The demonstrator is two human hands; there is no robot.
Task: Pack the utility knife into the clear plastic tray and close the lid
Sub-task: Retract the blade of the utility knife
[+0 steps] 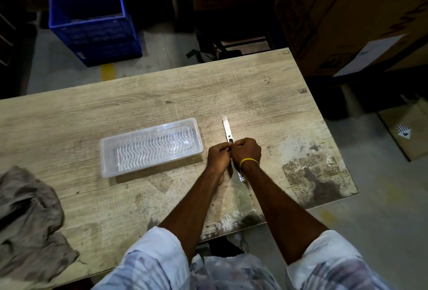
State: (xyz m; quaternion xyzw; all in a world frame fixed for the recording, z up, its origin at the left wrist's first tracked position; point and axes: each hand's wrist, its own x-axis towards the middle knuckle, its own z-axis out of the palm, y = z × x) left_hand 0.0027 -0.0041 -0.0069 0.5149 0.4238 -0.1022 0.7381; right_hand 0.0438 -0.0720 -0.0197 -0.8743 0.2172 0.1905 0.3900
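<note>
While the clear plastic tray (151,147) lies closed just left, 2 hands meet. Left hand (218,155) and right hand (246,151) both clamp the utility knife (227,130).

Both hands (234,154) gripping utility knife (227,128), tray (151,147) beside

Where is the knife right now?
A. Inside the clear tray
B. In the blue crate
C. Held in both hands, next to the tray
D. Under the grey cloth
C: both the left hand and the right hand grip the utility knife, its metal end pointing away from the person, just to the right of the clear plastic tray on the table, not inside it.
</note>
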